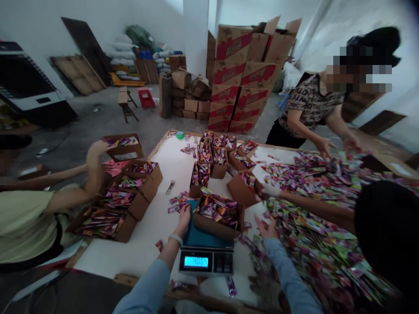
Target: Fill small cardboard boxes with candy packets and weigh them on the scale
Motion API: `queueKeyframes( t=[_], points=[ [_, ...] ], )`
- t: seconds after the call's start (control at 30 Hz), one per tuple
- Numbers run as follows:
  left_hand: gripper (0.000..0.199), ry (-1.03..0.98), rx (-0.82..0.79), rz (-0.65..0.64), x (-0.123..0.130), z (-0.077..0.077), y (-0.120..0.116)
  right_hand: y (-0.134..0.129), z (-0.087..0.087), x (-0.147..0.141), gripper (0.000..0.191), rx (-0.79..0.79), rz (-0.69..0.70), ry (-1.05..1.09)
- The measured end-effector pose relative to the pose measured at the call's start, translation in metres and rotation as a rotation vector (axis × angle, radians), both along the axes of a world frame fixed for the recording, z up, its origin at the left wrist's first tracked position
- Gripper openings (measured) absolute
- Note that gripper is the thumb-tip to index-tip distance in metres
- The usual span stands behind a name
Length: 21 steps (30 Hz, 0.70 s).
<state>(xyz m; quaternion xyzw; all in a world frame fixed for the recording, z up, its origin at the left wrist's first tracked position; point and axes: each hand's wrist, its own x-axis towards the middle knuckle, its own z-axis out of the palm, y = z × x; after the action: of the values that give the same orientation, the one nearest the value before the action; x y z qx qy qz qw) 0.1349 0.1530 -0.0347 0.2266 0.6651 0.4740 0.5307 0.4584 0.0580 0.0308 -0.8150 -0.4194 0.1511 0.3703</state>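
A digital scale [188, 237] with a blue-green platform and a lit display stands in front of me. On its platform sits an open cardboard box [222, 224], full of small purple and red sachets. My left hand [183, 220] is at the platform's left edge, left of the box; its fingers are extended and I see nothing in them. Loose sachets [179, 200] lie just beyond it. To the right of the box, my right hand [266, 227] is slightly blurred, its fingers apart and empty, beside the large sachet pile [304, 222].
Filled boxes [219, 157] stand beyond the scale, near a green tape roll [180, 135]. At left, a person [29, 209] handles a box by a row of filled boxes [131, 213]. Other people work at the pile on the right. Tall cartons [229, 78] are stacked behind the table.
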Motion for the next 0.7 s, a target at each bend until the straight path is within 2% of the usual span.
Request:
queueKeyframes(
  t=[0.07, 0.17, 0.23, 0.33, 0.37, 0.43, 0.5, 0.63, 0.67, 0.7],
  points=[
    [0.016, -0.022, 0.03, -0.016, 0.008, -0.005, 0.008, 0.012, -0.002, -0.012, 0.078, -0.054, 0.023, -0.07],
    [0.016, -0.055, 0.061, -0.037, 0.014, -0.012, 0.014, 0.032, 0.007, -0.028, 0.072, 0.109, 0.143, -0.078],
    [0.02, -0.075, 0.073, -0.052, 0.015, -0.015, 0.015, 0.049, 0.014, -0.036, 0.065, 0.195, 0.341, -0.14],
    [0.026, -0.102, 0.096, -0.075, 0.014, -0.016, 0.015, 0.074, 0.019, -0.04, 0.037, 0.094, 0.714, -0.299],
    [0.027, -0.109, 0.104, -0.081, 0.014, -0.015, 0.015, 0.078, 0.02, -0.038, 0.027, 0.042, 0.785, -0.339],
    [0.028, -0.12, 0.118, -0.093, 0.013, -0.013, 0.013, 0.082, 0.023, -0.031, 0.025, -0.007, 0.83, -0.401],
    [0.029, -0.132, 0.126, -0.113, 0.013, -0.01, 0.012, 0.082, 0.031, -0.019, 0.03, 0.012, 0.772, -0.447],
    [0.036, -0.142, 0.123, -0.176, 0.014, -0.005, 0.01, 0.085, 0.061, 0.0, 0.044, 0.146, 0.28, -0.385],
    [0.036, -0.136, 0.119, -0.189, 0.015, -0.004, 0.01, 0.085, 0.066, -0.001, 0.054, 0.174, 0.196, -0.335],
    [0.036, -0.127, 0.113, -0.199, 0.016, -0.003, 0.011, 0.084, 0.069, -0.005, 0.067, 0.18, 0.167, -0.28]
  ],
)
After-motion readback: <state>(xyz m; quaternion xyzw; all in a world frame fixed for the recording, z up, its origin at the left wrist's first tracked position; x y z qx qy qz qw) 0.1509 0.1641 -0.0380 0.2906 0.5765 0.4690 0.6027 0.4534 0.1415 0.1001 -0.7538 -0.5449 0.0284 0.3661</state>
